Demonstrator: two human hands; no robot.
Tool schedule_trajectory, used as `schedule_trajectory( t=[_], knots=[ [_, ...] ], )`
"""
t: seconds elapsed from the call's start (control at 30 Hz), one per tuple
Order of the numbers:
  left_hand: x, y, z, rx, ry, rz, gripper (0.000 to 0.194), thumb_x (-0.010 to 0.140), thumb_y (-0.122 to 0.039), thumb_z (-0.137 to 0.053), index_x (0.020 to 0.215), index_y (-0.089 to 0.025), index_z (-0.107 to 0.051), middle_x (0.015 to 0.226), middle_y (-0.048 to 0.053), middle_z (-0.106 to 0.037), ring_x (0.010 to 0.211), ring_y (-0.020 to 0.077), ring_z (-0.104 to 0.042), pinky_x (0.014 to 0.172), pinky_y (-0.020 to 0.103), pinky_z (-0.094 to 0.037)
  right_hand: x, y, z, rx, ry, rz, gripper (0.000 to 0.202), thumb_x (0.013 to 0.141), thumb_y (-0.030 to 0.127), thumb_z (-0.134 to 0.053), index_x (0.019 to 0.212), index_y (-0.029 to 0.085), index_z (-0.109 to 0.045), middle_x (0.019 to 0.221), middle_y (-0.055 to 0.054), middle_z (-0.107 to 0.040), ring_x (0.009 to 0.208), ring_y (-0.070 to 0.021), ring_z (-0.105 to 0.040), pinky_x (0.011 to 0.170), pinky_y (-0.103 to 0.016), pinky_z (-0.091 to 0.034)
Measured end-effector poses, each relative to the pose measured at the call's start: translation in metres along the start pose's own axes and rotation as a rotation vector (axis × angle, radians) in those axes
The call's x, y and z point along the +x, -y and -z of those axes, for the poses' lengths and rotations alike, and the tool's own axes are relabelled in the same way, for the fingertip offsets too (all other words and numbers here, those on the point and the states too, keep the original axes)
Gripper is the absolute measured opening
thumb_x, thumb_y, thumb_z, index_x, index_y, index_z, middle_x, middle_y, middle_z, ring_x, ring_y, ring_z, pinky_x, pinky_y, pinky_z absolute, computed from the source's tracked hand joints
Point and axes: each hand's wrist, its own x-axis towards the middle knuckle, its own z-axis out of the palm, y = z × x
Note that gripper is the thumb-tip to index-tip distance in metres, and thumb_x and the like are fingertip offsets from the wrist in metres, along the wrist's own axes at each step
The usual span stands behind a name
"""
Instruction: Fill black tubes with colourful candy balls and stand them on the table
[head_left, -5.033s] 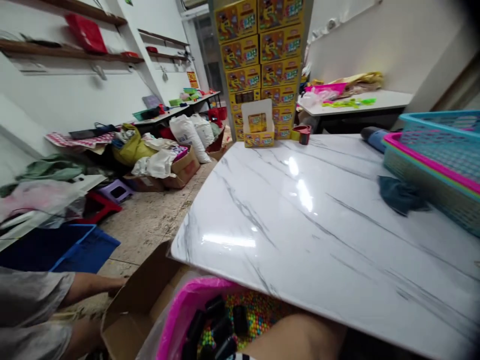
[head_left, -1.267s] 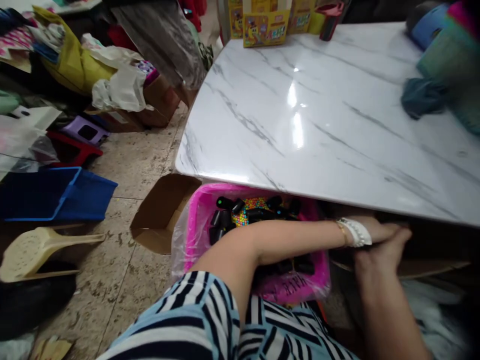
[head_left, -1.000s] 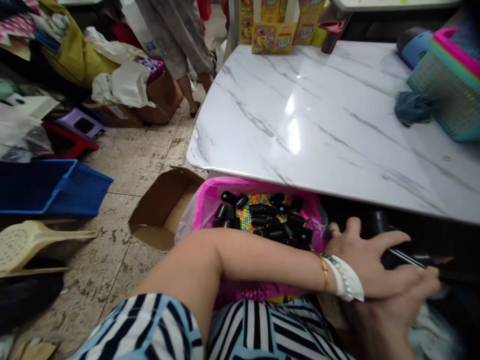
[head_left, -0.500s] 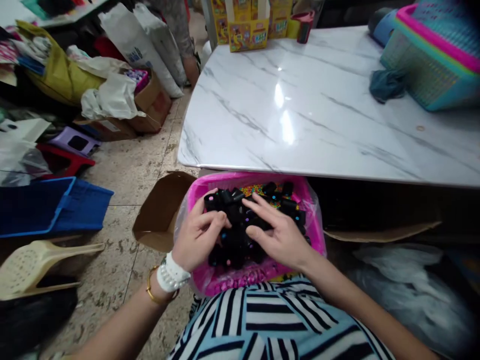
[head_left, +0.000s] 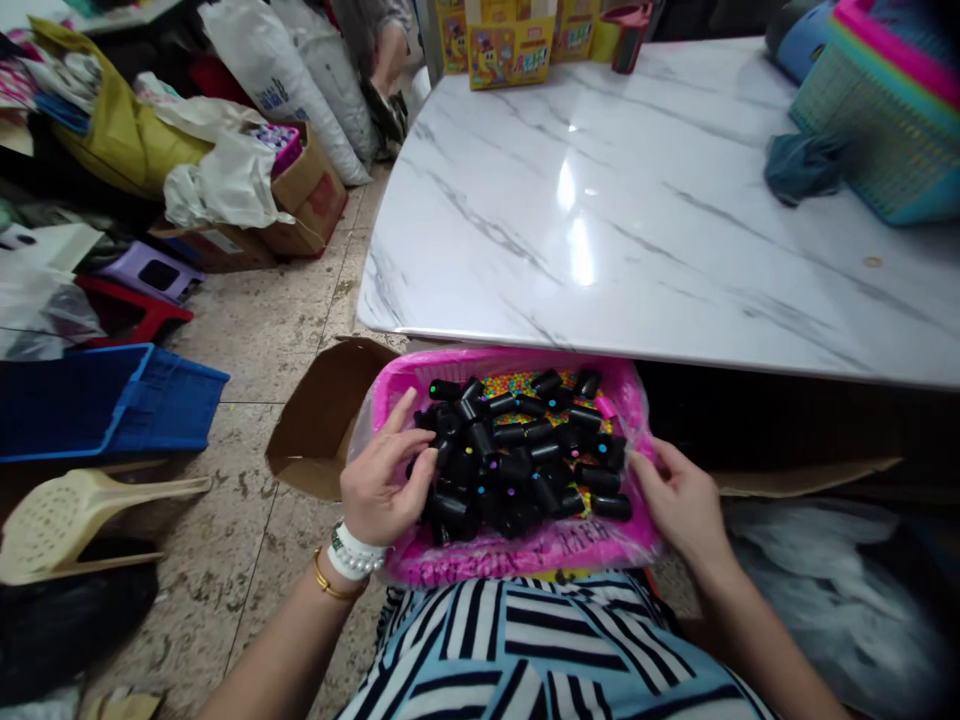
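Note:
A pink basket lined with clear plastic rests at my lap, against the table's front edge. Inside it many black cylinders, some with coloured dots on their ends, lie over small multicoloured beads. At the basket's left side, my left hand has its fingers apart, its fingertips beside the black cylinders. My right hand grips the right rim and its plastic liner between thumb and fingers.
The white marbled table spans the front, with yellow boxes and a stack of baskets on it. Left on the floor are an open carton, a blue crate and a cream stool. A person's leg shows behind.
My right hand has moved from over the cylinders to the basket's right rim. My left hand has drawn slightly left and down, and its fingers have spread. The view has shifted slightly.

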Motion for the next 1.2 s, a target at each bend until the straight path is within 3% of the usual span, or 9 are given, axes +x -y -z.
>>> schedule_trajectory(
  t=[0.13, 0.3, 0.47, 0.6, 0.7, 0.77, 0.87, 1.07, 1.2],
  knots=[
    [0.005, 0.012, 0.001, 0.142, -0.133, 0.075, 0.021, 0.085, -0.024, -0.059, 0.105, -0.018, -0.063, 0.147, 0.011, -0.045, 0.137, 0.0292, -0.041, 0.113, 0.051, -0.036, -0.017, 0.005, -0.005, -0.014, -0.064, 0.057, 0.041, 0.080, 0.046, -0.062, 0.108, 0.016, -0.067, 0.089, -0.005, -0.070, 0.073, -0.0184, -0.064, 0.069, -0.029, -0.052],
    [0.010, 0.048, -0.002, 0.251, 0.096, 0.239, 0.052, 0.084, -0.046, -0.059, 0.126, -0.016, -0.055, 0.129, 0.015, -0.059, 0.117, 0.0301, -0.058, 0.101, 0.045, -0.047, -0.024, 0.016, -0.010, -0.105, -0.030, 0.225, 0.034, 0.087, 0.039, -0.055, 0.110, 0.017, -0.067, 0.093, -0.006, -0.066, 0.083, -0.0190, -0.062, 0.078, -0.031, -0.050],
    [0.001, 0.084, -0.009, 0.083, 0.145, 0.446, 0.058, 0.091, -0.055, -0.043, 0.136, -0.019, -0.050, 0.130, 0.011, -0.061, 0.115, 0.0275, -0.060, 0.101, 0.042, -0.046, -0.032, 0.033, -0.008, 0.185, 0.134, 0.176, 0.041, 0.085, 0.038, -0.060, 0.121, 0.020, -0.063, 0.107, -0.009, -0.066, 0.090, -0.0199, -0.065, 0.077, -0.030, -0.054],
    [-0.001, 0.076, -0.014, 0.007, 0.150, 0.385, 0.061, 0.096, -0.053, -0.030, 0.142, -0.015, -0.044, 0.135, 0.014, -0.056, 0.126, 0.0263, -0.052, 0.107, 0.041, -0.040, -0.014, 0.032, -0.001, 0.136, 0.068, 0.094, 0.052, 0.082, 0.044, -0.061, 0.126, 0.014, -0.059, 0.091, -0.008, -0.068, 0.076, -0.0196, -0.066, 0.069, -0.034, -0.057],
    [-0.001, 0.058, -0.020, 0.183, 0.107, 0.267, 0.059, 0.095, -0.049, -0.036, 0.145, -0.018, -0.038, 0.145, 0.016, -0.044, 0.131, 0.0286, -0.046, 0.109, 0.046, -0.037, -0.008, 0.039, 0.001, -0.208, -0.208, 0.359, 0.057, 0.080, 0.039, -0.063, 0.132, 0.015, -0.056, 0.109, -0.014, -0.063, 0.096, -0.0266, -0.063, 0.085, -0.046, -0.054],
    [-0.002, 0.048, -0.024, 0.333, 0.053, 0.185, 0.065, 0.093, -0.048, -0.044, 0.148, -0.016, -0.032, 0.156, 0.019, -0.022, 0.142, 0.0351, -0.025, 0.113, 0.054, -0.027, -0.012, 0.048, -0.003, -0.352, -0.302, 0.566, 0.058, 0.081, 0.032, -0.063, 0.137, 0.019, -0.052, 0.131, -0.017, -0.051, 0.120, -0.0325, -0.052, 0.103, -0.053, -0.043],
    [-0.003, 0.038, -0.026, 0.414, 0.091, 0.024, 0.079, 0.088, -0.048, -0.052, 0.152, -0.016, -0.020, 0.160, 0.018, -0.006, 0.146, 0.0397, -0.005, 0.115, 0.060, -0.015, -0.021, 0.057, -0.024, -0.344, -0.153, 0.652, 0.061, 0.088, 0.029, -0.055, 0.146, 0.023, -0.037, 0.145, -0.014, -0.042, 0.134, -0.0303, -0.040, 0.111, -0.053, -0.035],
    [0.006, 0.043, -0.017, 0.223, 0.125, -0.008, 0.070, 0.090, -0.046, -0.045, 0.152, -0.024, -0.020, 0.160, 0.010, -0.017, 0.145, 0.0350, -0.020, 0.117, 0.056, -0.022, -0.011, 0.066, -0.089, -0.364, 0.184, 0.524, 0.080, 0.091, 0.047, -0.051, 0.153, 0.015, -0.013, 0.158, -0.019, -0.018, 0.147, -0.0320, -0.014, 0.117, -0.058, -0.022],
    [0.009, 0.042, -0.015, 0.223, 0.139, -0.052, 0.074, 0.088, -0.049, -0.045, 0.153, -0.027, -0.017, 0.161, 0.006, -0.015, 0.146, 0.0372, -0.015, 0.117, 0.059, -0.018, -0.013, 0.091, -0.108, -0.313, 0.427, 0.561, 0.092, 0.087, 0.059, -0.051, 0.153, 0.010, -0.010, 0.160, -0.018, -0.006, 0.148, -0.0324, 0.001, 0.119, -0.056, -0.018]
  ],
)
